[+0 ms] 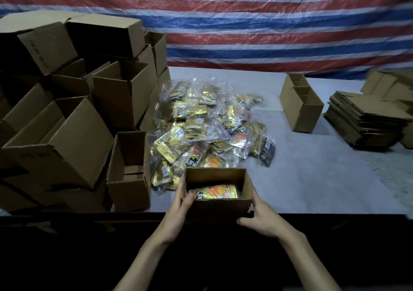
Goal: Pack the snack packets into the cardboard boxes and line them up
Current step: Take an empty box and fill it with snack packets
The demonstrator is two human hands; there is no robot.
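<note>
A small open cardboard box (pixel 223 204) sits at the table's front edge with a gold and orange snack packet (pixel 215 192) lying inside. My left hand (pixel 178 210) grips the box's left wall, thumb over the rim. My right hand (pixel 260 218) holds the box's right side and lower front corner. Behind the box lies a big heap of gold snack packets (pixel 201 125) in clear bags.
Several open cardboard boxes (pixel 67 111) are piled at the left, one (pixel 128 172) standing beside the held box. Another open box (pixel 300 106) stands at the right, next to a stack of flattened cartons (pixel 366 123). A striped tarp (pixel 268 22) hangs behind the grey table (pixel 312 179).
</note>
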